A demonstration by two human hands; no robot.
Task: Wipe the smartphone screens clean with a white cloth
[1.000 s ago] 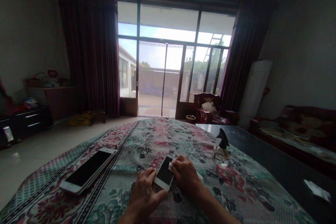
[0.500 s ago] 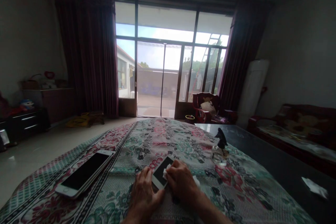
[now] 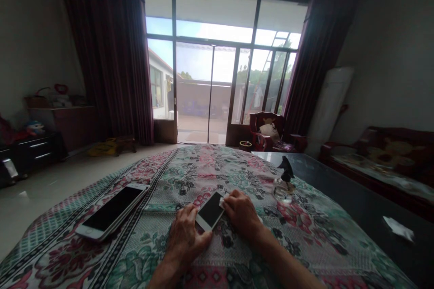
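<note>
A small white smartphone with a dark screen lies tilted on the flowered cloth in front of me. My left hand grips its left side, with fingers along the edge and thumb at the lower corner. Pinched in the fingers of my right hand is a crumpled white tissue, against the phone's upper right edge. Most of the tissue is hidden by the fingers. To the left lies a larger white smartphone, apparently stacked on another one.
A clear spray bottle with a black trigger head stands on the flowered tablecloth, right of my hands. A white crumpled piece lies on the dark tabletop at the right. Beyond are a wooden armchair and glass doors.
My right hand has slid the tissue from the phone's screen outward to its right edge, uncovering more screen. My left hand keeps its hold. The view has tipped slightly downward.
</note>
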